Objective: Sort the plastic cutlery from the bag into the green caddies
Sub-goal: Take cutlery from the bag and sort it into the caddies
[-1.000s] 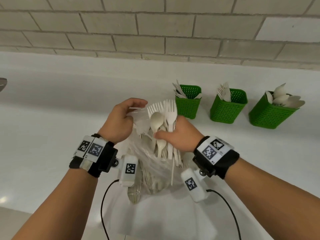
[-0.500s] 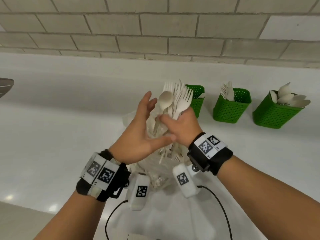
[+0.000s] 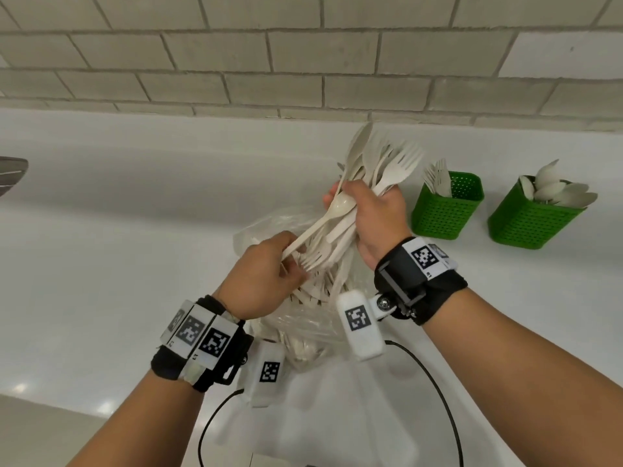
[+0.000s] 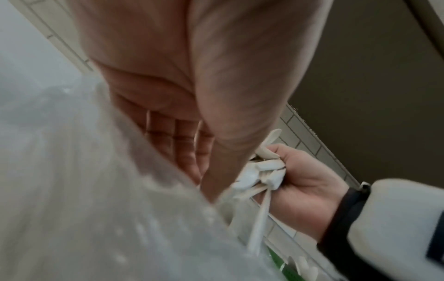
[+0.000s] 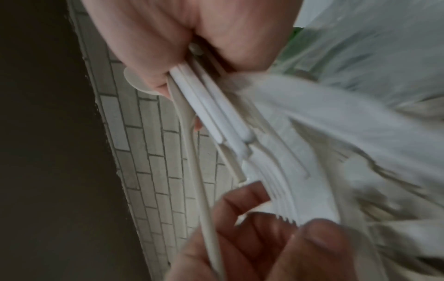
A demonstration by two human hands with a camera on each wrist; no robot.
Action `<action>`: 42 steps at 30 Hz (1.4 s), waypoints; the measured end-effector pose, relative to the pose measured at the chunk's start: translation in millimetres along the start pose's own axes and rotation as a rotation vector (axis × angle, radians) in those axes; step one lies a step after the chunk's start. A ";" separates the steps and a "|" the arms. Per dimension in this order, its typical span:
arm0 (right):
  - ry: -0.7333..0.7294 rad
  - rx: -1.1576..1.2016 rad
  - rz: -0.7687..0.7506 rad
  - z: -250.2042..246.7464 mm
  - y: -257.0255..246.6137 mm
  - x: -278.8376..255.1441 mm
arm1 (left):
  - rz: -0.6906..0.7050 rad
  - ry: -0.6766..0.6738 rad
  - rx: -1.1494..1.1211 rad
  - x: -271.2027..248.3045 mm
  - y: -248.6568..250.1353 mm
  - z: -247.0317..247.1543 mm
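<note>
bag (image 3: 266,230) mostly hidden, third caddy unseen

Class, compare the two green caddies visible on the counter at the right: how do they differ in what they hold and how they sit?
The nearer green caddy holds forks, tines up, bunched at its left side; the far-right green caddy holds spoons, their bowls fanning over its rim toward the right. The fork caddy looks partly empty, while the spoon caddy looks fuller. Both are perforated green plastic, stand upright on the white counter, apart from each other.

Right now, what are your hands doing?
Right hand grips mixed cutlery bundle. Left hand pinches one spoon's handle. Bag underneath.
</note>
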State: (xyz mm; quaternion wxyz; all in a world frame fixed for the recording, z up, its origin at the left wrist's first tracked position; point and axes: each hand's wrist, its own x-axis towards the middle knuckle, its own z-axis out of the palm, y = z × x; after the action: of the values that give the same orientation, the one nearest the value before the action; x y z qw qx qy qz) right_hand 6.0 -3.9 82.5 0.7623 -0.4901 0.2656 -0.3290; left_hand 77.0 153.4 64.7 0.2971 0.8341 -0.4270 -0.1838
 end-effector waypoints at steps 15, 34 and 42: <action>-0.065 0.212 -0.013 -2.8 -20.1 -10.9 | 0.156 -0.124 -0.125 22.3 43.5 7.9; -0.168 -0.346 -0.165 -185.4 -32.8 -24.9 | 0.041 0.018 -0.664 63.5 119.4 200.8; -0.206 -0.397 -0.098 -198.8 -9.0 -11.8 | -0.028 -0.125 -0.500 59.3 68.8 171.2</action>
State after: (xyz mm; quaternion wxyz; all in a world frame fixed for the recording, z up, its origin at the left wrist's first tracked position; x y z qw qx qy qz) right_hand -148.4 -111.4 16.5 0.6568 -0.6739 0.2219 -0.2552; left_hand -26.6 15.1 -22.9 0.4644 0.7277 -0.3742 -0.3388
